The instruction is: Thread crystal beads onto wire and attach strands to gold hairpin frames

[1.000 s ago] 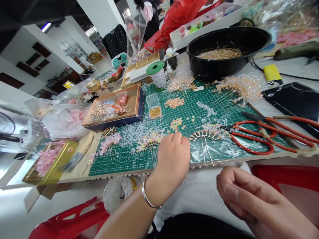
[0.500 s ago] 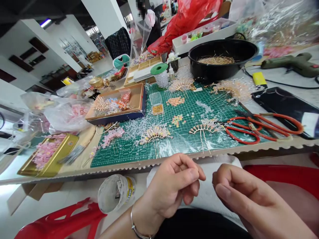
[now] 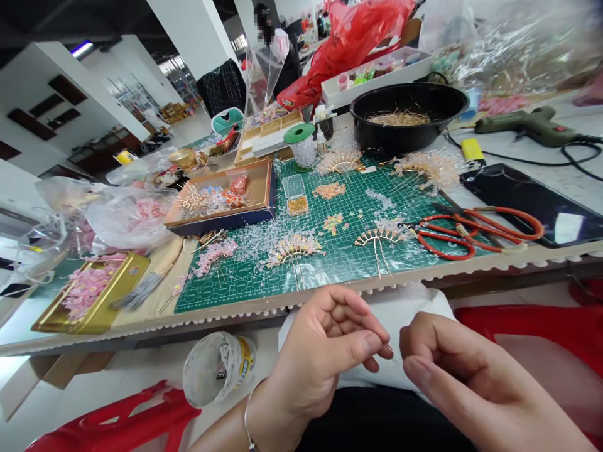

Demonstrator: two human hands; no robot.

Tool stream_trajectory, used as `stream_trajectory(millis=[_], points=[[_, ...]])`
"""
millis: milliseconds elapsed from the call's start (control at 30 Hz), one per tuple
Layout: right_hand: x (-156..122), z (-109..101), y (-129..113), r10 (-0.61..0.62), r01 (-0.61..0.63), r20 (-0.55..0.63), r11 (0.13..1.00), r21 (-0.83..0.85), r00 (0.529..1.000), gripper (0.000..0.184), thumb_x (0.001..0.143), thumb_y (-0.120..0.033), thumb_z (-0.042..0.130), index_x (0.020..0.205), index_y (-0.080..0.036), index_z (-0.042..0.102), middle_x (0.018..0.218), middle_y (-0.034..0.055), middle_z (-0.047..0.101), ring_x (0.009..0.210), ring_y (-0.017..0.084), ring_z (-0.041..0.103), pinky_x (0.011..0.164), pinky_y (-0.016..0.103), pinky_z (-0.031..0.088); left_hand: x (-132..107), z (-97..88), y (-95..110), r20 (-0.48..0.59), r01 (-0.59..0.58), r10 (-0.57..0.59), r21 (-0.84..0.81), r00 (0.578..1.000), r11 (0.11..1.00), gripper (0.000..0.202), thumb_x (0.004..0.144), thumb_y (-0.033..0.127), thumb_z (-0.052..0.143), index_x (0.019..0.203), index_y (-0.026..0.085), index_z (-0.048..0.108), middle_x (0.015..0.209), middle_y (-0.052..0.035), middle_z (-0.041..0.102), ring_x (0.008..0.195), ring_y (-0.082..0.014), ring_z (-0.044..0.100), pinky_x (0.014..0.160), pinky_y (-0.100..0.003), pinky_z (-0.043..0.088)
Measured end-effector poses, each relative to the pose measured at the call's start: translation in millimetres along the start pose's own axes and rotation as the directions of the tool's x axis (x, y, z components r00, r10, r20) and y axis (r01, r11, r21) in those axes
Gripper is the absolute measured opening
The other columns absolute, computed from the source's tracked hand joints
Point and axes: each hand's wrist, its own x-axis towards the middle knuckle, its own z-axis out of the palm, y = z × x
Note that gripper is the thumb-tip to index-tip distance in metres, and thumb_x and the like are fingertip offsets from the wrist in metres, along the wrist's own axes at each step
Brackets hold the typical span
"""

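**Hovering two-handed in front of worktop [image 3: 541, 253]**

Holding left hand [image 3: 325, 351] off the front edge, with fingers loosely curled and thumb tip close to forefinger — cannot tell about a pinch there. Holding right hand [image 3: 475, 376] near it, not touching, with thumb and forefinger pressed together; cannot make out anything between. Tag gold hairpin [image 3: 377, 235] just beyond, lying on green cutting mat [image 3: 235, 295], with two prongs toward the front edge. Tag flowered hairpin [image 3: 293, 248] to its left, prongs same way, arch covered in pale yellow and pink. Add pink hairpin [image 3: 214, 256] farther left. See loose clear beads [image 3: 257, 237] scattered behind, plus small yellow flower pieces [image 3: 333, 222] behind and between gold and flowered ones. Log red-handled scissors [image 3: 447, 248] right of gold hairpin, beside red-handled pliers [image 3: 499, 216] — cannot tell about contact. Farther back, note peach pieces [image 3: 330, 190], small box of gold beads [image 3: 298, 205] with lid up, and black basin [image 3: 400, 135] with straw inside.
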Motion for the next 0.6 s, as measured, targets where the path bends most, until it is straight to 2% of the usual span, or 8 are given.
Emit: stream_trajectory(millis=[267,600], points=[[-3.1,1.9,1.2,-0.027,0.029,0.036,0.998,-0.056,0.999,0.044,0.095,-0.058,0.053,0.068,-0.024,0.044,0.062,-0.0033,0.045,0.056,0.013,0.04,0.051,0.022,0.038,-7.8,-4.6,-3.4,0.129,-0.055,0.054,0.0,0.99,0.998,0.038,0.078,0.005,0.08,0.111,0.017,0.066,0.085,-0.0007,0.078,0.07,-0.0084,0.074,0.065,-0.015,0.06],[-1.8,2.7,-1.7,-0.024,0.028,0.086,0.998,-0.054,0.996,0.045,0.096,-0.06,0.05,0.069,-0.024,0.041,0.061,-0.0045,0.044,0.056,0.013,0.038,0.051,0.021,0.037,-10.8,-5.2,1.6,0.132,-0.066,0.06,0.043,0.989,0.997,0.046,0.078,0.0,0.079,0.116,0.024,0.068,0.088,0.0025,0.078,0.077,-0.0053,0.073,0.074,-0.012,0.059]])
